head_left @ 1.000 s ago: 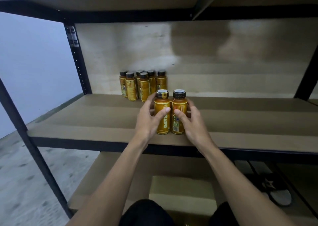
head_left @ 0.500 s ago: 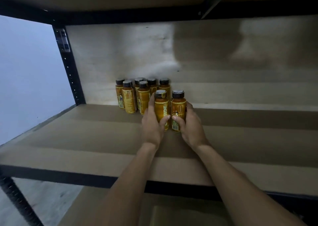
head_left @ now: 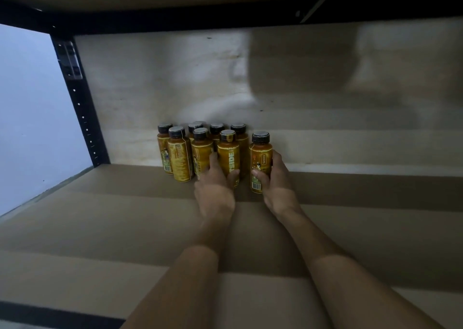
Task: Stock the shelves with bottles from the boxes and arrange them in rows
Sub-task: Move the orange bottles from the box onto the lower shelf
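The left hand (head_left: 215,191) has its grip closed round the lower half of an amber plastic bottle with a dark cap and yellow label (head_left: 228,154), which stands upright in the front row of the cluster of matching bottles (head_left: 180,158) at the back of the brown board shelf (head_left: 100,228). The right hand (head_left: 276,181) has its grip closed round a second amber bottle (head_left: 260,158), upright on the shelf just right of the first, a narrow gap between them. The cluster stands close to the pale back panel (head_left: 175,78), right of the black perforated steel upright (head_left: 77,103).
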